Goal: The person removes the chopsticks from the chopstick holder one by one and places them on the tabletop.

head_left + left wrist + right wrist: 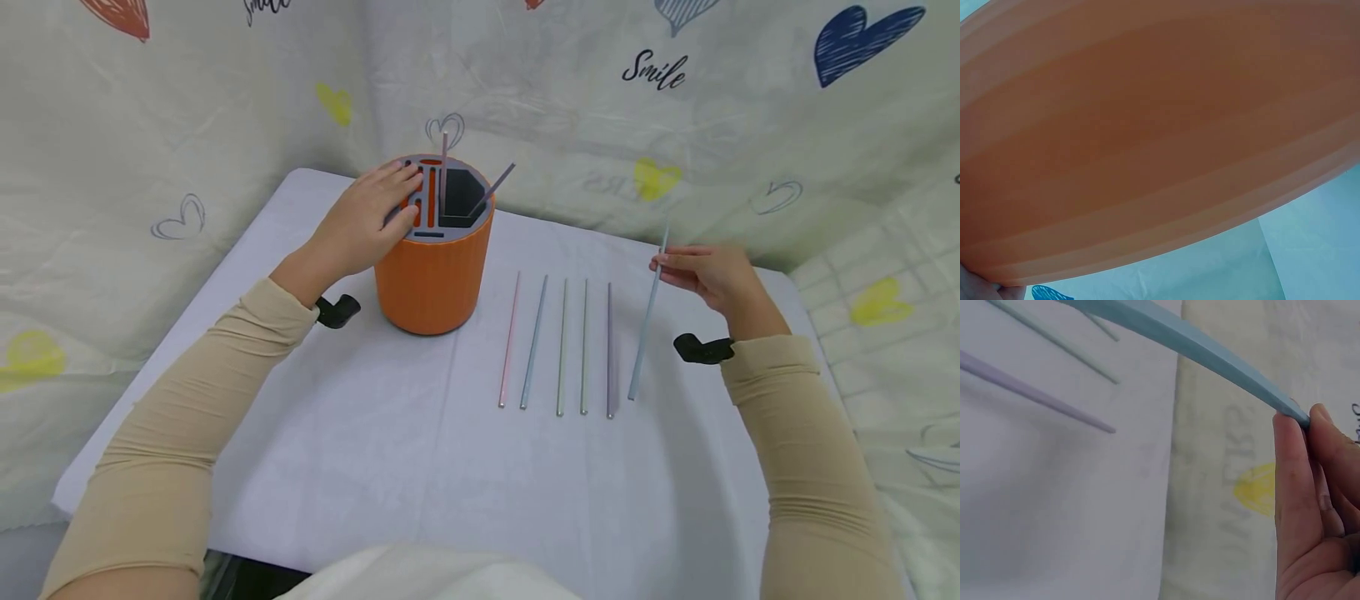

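An orange round utensil holder (429, 287) with a grey slotted top stands at the back left of the table. My left hand (363, 217) rests on that top's left side, fingers laid over the slots. Two chopsticks stand in the large dark opening: an upright pinkish one (444, 162) and a leaning purple one (497, 185). At the right, my right hand (708, 273) pinches a light-blue chopstick (647, 329) near its upper end, between thumb and fingertips. The right wrist view shows this blue chopstick (1210, 359) slanting down to the fingers.
Several chopsticks lie in a row between holder and right hand: pink (509, 342), blue (534, 342), two green (562, 350) and purple (610, 350). They rest on a white-covered table (420, 467). Behind it hangs a heart-printed cloth (510, 92).
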### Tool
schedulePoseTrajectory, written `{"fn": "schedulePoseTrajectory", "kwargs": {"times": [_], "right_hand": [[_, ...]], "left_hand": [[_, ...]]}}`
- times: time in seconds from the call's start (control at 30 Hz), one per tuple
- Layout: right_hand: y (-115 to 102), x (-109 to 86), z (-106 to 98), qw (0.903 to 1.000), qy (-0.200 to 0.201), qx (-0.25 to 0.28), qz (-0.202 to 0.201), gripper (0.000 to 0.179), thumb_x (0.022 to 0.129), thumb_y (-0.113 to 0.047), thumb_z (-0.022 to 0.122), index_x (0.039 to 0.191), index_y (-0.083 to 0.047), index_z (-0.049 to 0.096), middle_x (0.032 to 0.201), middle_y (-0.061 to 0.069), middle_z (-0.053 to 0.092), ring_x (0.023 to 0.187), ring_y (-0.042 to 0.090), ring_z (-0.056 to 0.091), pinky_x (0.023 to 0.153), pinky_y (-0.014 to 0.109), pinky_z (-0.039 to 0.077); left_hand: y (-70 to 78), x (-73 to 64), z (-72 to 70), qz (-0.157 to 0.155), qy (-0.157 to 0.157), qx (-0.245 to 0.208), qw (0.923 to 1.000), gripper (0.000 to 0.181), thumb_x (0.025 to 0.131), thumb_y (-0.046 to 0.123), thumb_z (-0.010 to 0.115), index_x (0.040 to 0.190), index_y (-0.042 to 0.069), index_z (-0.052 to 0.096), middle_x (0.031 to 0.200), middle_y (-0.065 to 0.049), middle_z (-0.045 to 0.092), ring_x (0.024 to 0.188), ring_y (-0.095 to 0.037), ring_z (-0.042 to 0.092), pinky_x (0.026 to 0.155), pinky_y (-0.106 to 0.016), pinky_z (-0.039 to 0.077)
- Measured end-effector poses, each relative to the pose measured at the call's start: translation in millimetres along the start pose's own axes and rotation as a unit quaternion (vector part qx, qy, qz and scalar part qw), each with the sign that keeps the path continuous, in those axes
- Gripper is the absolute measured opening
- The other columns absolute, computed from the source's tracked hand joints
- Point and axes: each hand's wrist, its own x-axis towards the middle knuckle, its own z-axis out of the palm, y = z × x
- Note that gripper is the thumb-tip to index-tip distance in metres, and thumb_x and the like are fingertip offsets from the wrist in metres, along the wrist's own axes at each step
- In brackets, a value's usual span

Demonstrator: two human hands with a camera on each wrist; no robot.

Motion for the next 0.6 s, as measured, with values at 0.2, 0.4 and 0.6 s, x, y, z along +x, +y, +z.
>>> {"fn": "schedulePoseTrajectory", "kwargs": {"times": [0.2, 0.4, 0.6], "right_hand": [[21, 11.1, -13, 0.9988, -0.003, -0.043, 0.023, 0.012, 0.084, -0.007, 0.066, 0.078, -0.014, 0.074, 0.078, -0.001, 0.073, 0.077, 0.010, 0.070, 0.074, 0.020, 0.056], [38, 21.5, -19, 0.9965, 0.016, -0.070, 0.042, 0.015, 0.084, -0.008, 0.066, 0.076, -0.017, 0.073, 0.075, -0.002, 0.072, 0.077, 0.011, 0.070, 0.075, 0.021, 0.056], [52, 33.8, -18, 0.9947, 0.016, -0.069, 0.075, 0.011, 0.084, -0.009, 0.066, 0.078, -0.016, 0.073, 0.075, -0.002, 0.072, 0.076, 0.011, 0.070, 0.077, 0.022, 0.056]], "left_hand": [[1.9, 0.5, -0.4, -0.005, 0.003, 0.002, 1.0000, 0.053, 0.098, 0.033, 0.033, 0.145, 0.008, 0.032, 0.152, -0.006, 0.028, 0.143, -0.020, 0.015, 0.119, -0.037, 0.011], [2.0, -0.3, -0.1, 0.001, 0.003, -0.001, 1.0000, 0.052, 0.098, 0.033, 0.032, 0.145, 0.008, 0.032, 0.152, -0.006, 0.028, 0.144, -0.020, 0.015, 0.119, -0.036, 0.010], [1.0, -0.3, 0.5, 0.006, 0.003, -0.004, 1.0000, 0.053, 0.099, 0.033, 0.031, 0.144, 0.007, 0.033, 0.151, -0.007, 0.028, 0.143, -0.021, 0.015, 0.119, -0.036, 0.010]]}}
